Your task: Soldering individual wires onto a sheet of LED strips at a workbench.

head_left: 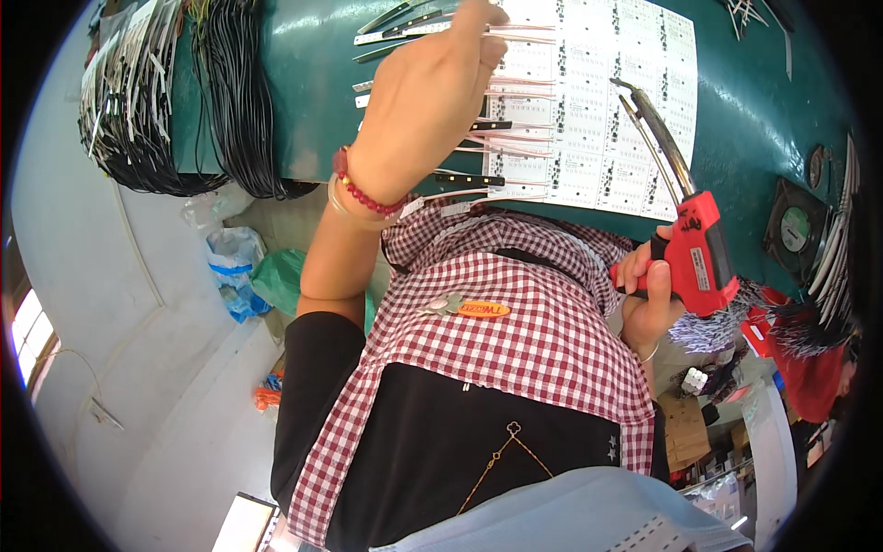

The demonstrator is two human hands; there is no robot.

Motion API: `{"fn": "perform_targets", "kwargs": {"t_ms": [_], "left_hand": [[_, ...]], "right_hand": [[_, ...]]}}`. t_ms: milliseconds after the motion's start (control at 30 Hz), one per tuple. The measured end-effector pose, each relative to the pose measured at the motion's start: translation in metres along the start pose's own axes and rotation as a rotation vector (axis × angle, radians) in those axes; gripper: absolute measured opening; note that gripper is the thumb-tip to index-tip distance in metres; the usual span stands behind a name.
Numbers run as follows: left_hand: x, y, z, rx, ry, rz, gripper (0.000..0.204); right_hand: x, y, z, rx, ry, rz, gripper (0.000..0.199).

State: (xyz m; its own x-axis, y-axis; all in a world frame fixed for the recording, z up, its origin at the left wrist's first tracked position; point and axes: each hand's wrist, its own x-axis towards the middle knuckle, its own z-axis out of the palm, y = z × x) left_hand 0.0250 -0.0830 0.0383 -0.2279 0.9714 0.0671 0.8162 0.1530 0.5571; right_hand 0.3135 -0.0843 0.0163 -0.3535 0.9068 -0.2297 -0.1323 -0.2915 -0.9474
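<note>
My right hand (648,281) is wrapped round the grip of a red soldering gun (704,253). The gun's long metal tip and the thin tube beside it point up over the right part of a white circuit board panel (635,55). My left hand (428,92) is over the panel's left edge, its fingers curled together near the far side and partly hidden. What they pinch cannot be made out. Thin pale pink wires (524,143) lie across the panel's left part, running to short black LED strips (469,180) and white ones along that edge.
The panel lies on a green table (313,83). A bundle of black cables (235,101) and a bunch of white-ended leads (129,92) hang over its left front edge. At the right are a small black fan (793,225) and bundled grey wires (832,262). Plastic bags (235,267) sit below left.
</note>
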Motion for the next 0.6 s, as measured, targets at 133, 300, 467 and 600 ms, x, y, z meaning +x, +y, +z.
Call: {"fn": "perform_targets", "kwargs": {"t_ms": [133,300,467,600], "left_hand": [[0.014,-0.009,0.028,0.041,-0.121,0.034,0.018],[0.016,0.004,0.044,0.022,-0.083,0.005,0.017],[0.014,0.017,0.041,0.143,-0.053,0.026,0.016],[0.014,0.016,0.04,0.04,-0.021,0.028,0.012]], "right_hand": [[0.009,-0.006,0.005,-0.018,-0.022,0.065,0.034],[0.013,-0.009,0.008,-0.065,-0.077,0.114,0.033],[0.011,-0.009,0.008,-0.072,-0.074,0.139,0.033],[0.01,-0.01,0.006,-0.017,-0.051,0.12,0.034]]}}
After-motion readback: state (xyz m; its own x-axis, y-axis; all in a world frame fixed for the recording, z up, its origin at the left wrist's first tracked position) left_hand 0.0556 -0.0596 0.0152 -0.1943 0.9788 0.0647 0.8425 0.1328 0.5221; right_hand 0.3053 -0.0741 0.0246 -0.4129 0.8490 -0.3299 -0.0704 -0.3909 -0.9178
